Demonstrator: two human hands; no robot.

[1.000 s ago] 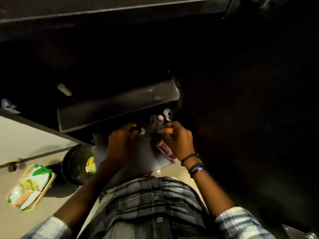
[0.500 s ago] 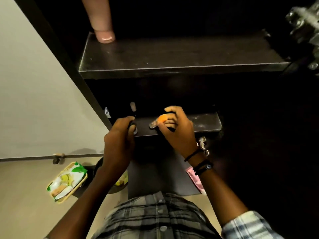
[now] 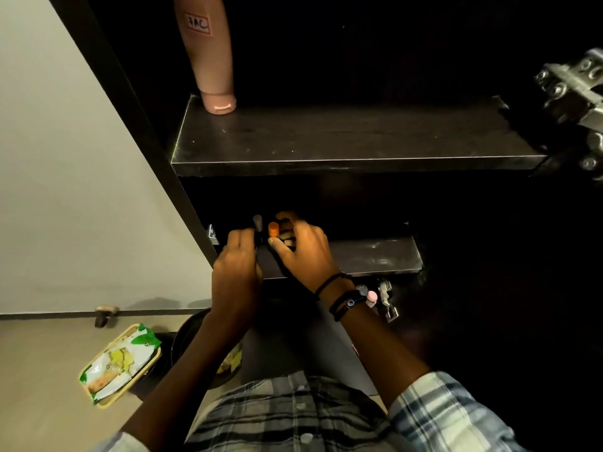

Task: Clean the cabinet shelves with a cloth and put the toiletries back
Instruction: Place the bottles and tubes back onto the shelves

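Inside the dark cabinet, both my hands reach the left end of the middle shelf (image 3: 375,256). My left hand (image 3: 236,272) grips a small dark bottle with a grey cap (image 3: 257,223), standing upright on that shelf. Right beside it, my right hand (image 3: 301,247) holds a small orange-capped bottle (image 3: 273,229) between thumb and fingers. A tall pink bottle (image 3: 212,57) stands cap-down at the left of the upper shelf (image 3: 359,141). Below the middle shelf, small pink-topped toiletries (image 3: 370,295) show dimly near my right wrist.
A metal door hinge (image 3: 574,102) juts in at the upper right, and another hinge (image 3: 386,300) hangs lower down. On the floor at the left lie a green-and-white packet in a yellow tray (image 3: 119,365) and a dark round bin (image 3: 195,340). A white wall borders the cabinet's left side.
Both hands have risen from the lower shelf to the middle shelf, carrying the two small bottles. The view has tilted up, so the upper shelf and pink bottle are in sight.
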